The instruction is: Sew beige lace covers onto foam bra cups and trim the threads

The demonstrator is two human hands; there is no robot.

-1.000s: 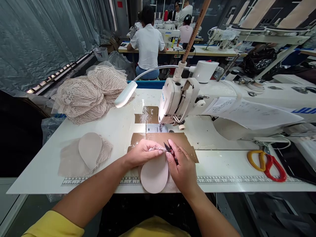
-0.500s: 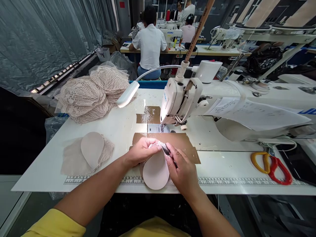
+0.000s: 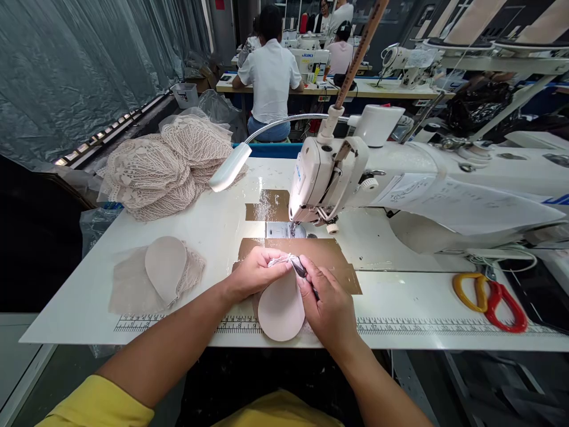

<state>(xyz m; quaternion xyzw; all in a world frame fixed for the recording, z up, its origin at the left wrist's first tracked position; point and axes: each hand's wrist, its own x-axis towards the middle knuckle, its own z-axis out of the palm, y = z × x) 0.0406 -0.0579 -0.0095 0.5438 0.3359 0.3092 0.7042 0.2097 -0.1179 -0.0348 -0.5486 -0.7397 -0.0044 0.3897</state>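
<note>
Between my hands, near the table's front edge, is a pale teardrop-shaped fabric pad [image 3: 281, 309] with lace at its top. My left hand [image 3: 255, 274] is closed, pinching the lace edge [image 3: 279, 260] between thumb and fingers. Closed around small dark thread snips [image 3: 299, 268] is my right hand [image 3: 326, 302]; their tips touch the lace at the pad's top. To the left, a similar teardrop pad [image 3: 166, 267] lies on sheer fabric [image 3: 133, 284] and lace. Some fabric under the held pad is mostly hidden.
A sewing machine [image 3: 329, 178] stands just beyond my hands, with a lamp [image 3: 231, 167] at its left. Stacked lace pieces [image 3: 151, 172] lie at the back left. Scissors [image 3: 504, 305] with red and yellow handles rest at the right. A person [image 3: 270, 77] sits ahead.
The snips' tips have shifted slightly up and left against the lace. Both hands stay almost in place, and the pad has barely moved.
</note>
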